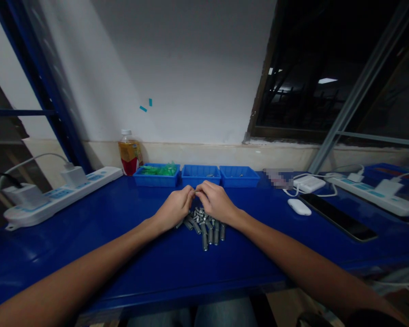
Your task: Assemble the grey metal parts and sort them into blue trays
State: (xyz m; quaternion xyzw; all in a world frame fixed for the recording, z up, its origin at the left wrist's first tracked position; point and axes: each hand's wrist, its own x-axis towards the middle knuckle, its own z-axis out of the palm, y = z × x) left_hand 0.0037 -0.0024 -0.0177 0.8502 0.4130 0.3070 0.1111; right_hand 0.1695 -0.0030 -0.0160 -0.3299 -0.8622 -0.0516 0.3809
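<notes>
My left hand (pixel 176 205) and my right hand (pixel 216 200) meet fingertip to fingertip above the blue table (pixel 136 254). Both are closed in a pinch, and whatever lies between the fingers is too small and hidden to name. Right below them is a loose heap of metal parts. Grey metal cylinders (pixel 210 234) lie toward my side of it, and small shiny screw-like pieces (pixel 200 214) are behind them, partly covered by my hands.
Three blue bins stand along the wall: the left bin (pixel 157 182) contains green pieces, the middle bin (pixel 200 181) a small metal piece, then the right bin (pixel 239 182). Power strips (pixel 88 184), a drink bottle (pixel 128 154), a phone (pixel 337 217) and a white case (pixel 299 207) surround them.
</notes>
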